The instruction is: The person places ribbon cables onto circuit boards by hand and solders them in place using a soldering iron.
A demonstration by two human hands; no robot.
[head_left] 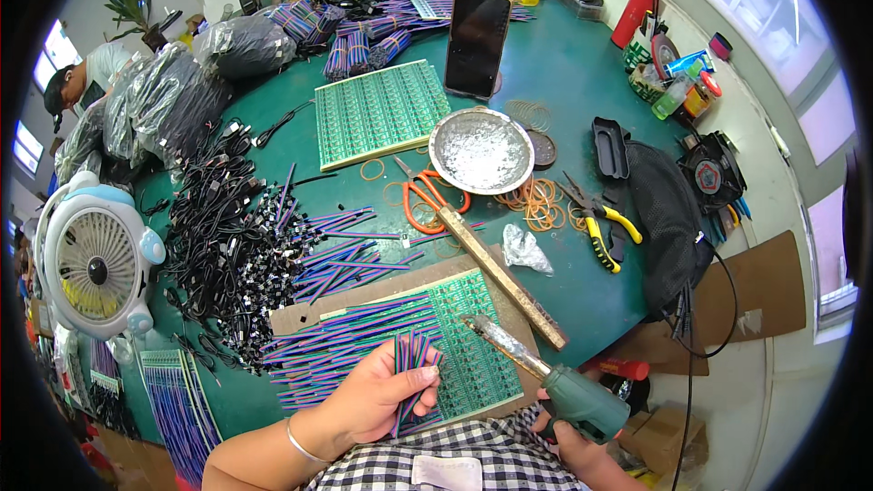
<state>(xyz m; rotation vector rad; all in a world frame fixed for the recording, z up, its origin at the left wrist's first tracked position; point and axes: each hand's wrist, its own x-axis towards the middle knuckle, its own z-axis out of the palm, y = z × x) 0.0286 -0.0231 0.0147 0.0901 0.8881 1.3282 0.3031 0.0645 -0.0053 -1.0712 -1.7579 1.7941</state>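
My left hand (373, 391) is closed round a small bunch of blue-and-purple ribbon wires (413, 356), held over the near edge of a green circuit board panel (480, 345). Rows of similar wires lie across the panel's left part; its right part shows bare green boards. In my right hand (568, 441) is a green pistol-shaped soldering iron (587, 400), its metal barrel slanting up and left so the tip hangs over the panel. A sheet of cardboard (289, 320) lies under the panel. Beyond it a wooden strip (500, 277) rests at a slant.
Farther back stand a metal bowl (480, 153), a phone (477, 41) and another board panel (377, 114). Orange scissors (423, 198) and yellow-handled pliers (600, 223) lie nearby. Black cables (214, 227) heap at left beside a white fan (95, 259). Another person's hands show at the far edge.
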